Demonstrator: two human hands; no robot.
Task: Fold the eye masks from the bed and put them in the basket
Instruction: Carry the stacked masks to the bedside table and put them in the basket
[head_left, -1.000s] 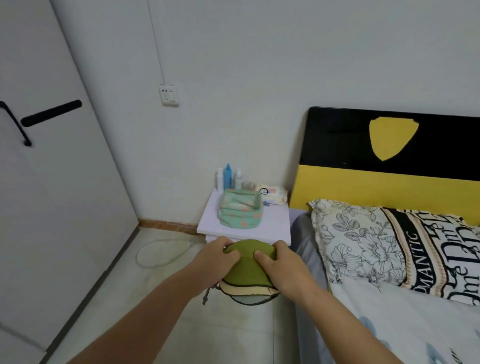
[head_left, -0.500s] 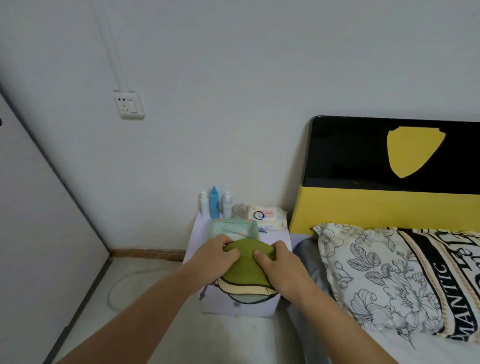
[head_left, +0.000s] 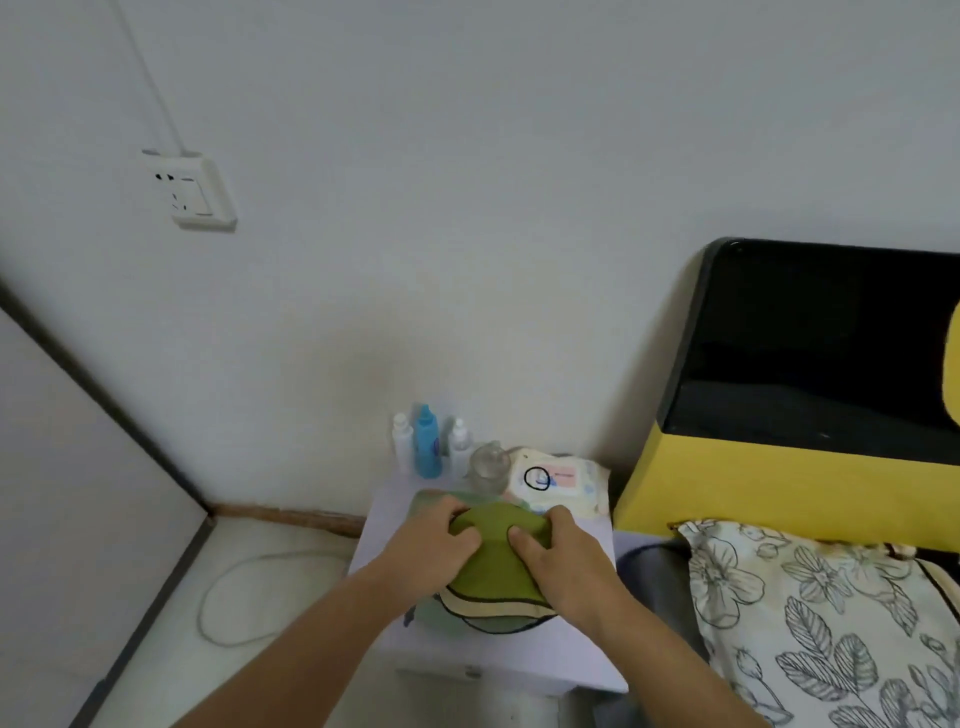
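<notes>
Our left hand (head_left: 434, 540) and right hand (head_left: 558, 553) were both clamped on the folded green eye masks (head_left: 488, 566), thumbs pressing on top, holding the stack right over the basket (head_left: 427, 500) on the nightstand (head_left: 592, 660). Bottles (head_left: 427, 441) and a wipes pack (head_left: 558, 480) sat behind, pillow (head_left: 810, 613) off right.

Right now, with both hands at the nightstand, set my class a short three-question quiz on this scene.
1. True or false: both hands grip the folded green eye mask.
2. What stands leftmost along the wall: A) tall blue plastic bottle B) small white bottle C) white wet-wipes pack?
3. Fill in: the left hand and right hand hold the mask over the pale green fabric ____.

Key: 1 true; 2 B; 3 basket.
</notes>
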